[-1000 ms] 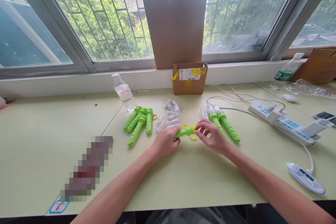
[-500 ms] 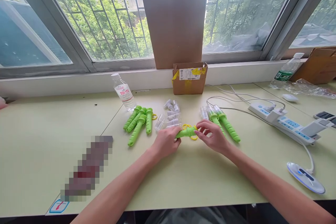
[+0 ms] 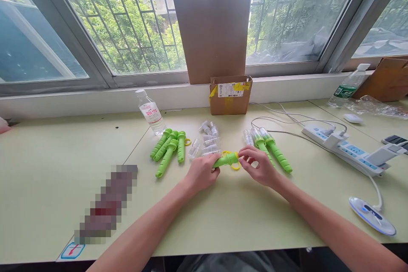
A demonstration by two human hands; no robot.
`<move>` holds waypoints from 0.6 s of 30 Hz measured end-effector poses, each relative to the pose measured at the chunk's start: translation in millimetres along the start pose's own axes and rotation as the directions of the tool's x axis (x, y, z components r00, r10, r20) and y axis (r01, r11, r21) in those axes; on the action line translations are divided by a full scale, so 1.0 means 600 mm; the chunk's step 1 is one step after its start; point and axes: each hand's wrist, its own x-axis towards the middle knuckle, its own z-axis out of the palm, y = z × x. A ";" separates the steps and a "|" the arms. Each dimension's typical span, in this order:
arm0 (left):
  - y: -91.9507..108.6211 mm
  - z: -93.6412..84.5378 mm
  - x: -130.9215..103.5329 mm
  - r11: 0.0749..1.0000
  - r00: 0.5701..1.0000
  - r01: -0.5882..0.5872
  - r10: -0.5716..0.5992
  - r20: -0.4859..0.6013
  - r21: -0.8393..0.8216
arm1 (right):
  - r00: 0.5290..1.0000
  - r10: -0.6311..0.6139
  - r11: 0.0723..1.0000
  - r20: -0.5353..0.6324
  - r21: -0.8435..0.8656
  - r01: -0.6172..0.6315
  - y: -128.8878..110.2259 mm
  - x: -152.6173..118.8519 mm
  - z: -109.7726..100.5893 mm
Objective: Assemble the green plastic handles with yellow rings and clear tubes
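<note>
My left hand (image 3: 202, 173) is closed around a green ribbed tube (image 3: 227, 160), which lies sideways with its collar end to the right. At that end my right hand (image 3: 259, 165) has thumb and forefinger pinched close to the tube's opening; anything between the fingertips is too small to make out. Yellow rings (image 3: 235, 166) lie just behind the tube. Clear plastic caps (image 3: 210, 140) are grouped beyond my left hand. Several green tubes (image 3: 167, 158) lie to the left. On the right, green tubes (image 3: 279, 155) have clear caps at their far ends.
A water bottle (image 3: 151, 112) and a cardboard box (image 3: 230, 97) stand towards the window. At the right are a white power strip (image 3: 347, 149) with cables, an oval white device (image 3: 372, 216) and another bottle (image 3: 349, 86). A blurred dark object (image 3: 108, 204) lies front left.
My right fingertips have shifted slightly to the right, off the tube's collar end, which now shows more. My left hand keeps its hold.
</note>
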 end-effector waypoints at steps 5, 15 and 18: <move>0.001 -0.002 0.000 1.000 1.000 -0.002 0.002 0.005 -0.006 | 1.000 0.004 1.000 -0.011 0.005 -0.004 -0.001 0.000 -0.002; 0.000 -0.001 0.000 1.000 1.000 0.004 -0.004 0.021 0.003 | 1.000 0.005 1.000 -0.006 -0.028 -0.005 -0.001 0.000 -0.001; -0.001 0.000 0.001 1.000 1.000 -0.006 0.006 0.016 0.005 | 1.000 0.002 1.000 -0.005 -0.030 -0.003 0.001 0.000 -0.001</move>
